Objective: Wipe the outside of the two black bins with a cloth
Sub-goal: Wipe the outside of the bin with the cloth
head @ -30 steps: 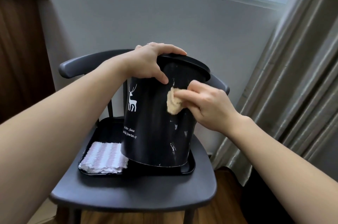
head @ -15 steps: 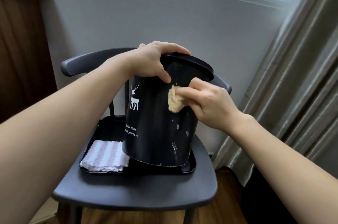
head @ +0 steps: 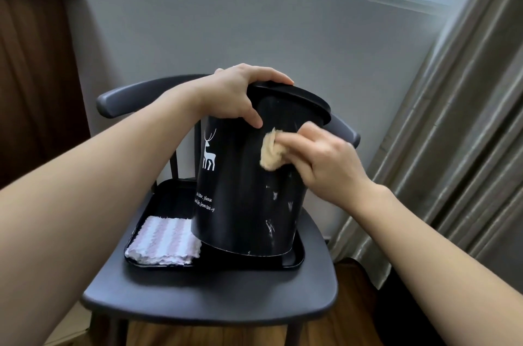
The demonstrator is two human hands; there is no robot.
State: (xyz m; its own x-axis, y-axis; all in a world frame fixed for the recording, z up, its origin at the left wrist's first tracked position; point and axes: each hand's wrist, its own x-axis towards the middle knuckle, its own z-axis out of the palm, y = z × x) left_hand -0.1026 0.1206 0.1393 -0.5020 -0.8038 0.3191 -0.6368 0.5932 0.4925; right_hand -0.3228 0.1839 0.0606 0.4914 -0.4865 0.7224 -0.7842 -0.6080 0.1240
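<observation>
A black bin [head: 240,198] with a white deer print and white smudges stands tilted on a black tray [head: 294,262], its left base edge lifted. My left hand [head: 235,94] grips the bin's rim from above, thumb on the outer wall. My right hand [head: 319,159] holds a bunched tan cloth [head: 270,152] and presses it against the bin's upper side, just below the rim. Only one bin is in view.
A folded pink-and-white striped cloth [head: 164,241] lies in the tray's left half. The tray sits on a dark grey chair [head: 209,297] against a grey wall. Grey curtains [head: 458,147] hang at the right, and a wooden panel [head: 34,77] stands at the left.
My right hand with the tan cloth has slid slightly up the bin's side, closer to the rim. My left hand keeps its grip on the rim.
</observation>
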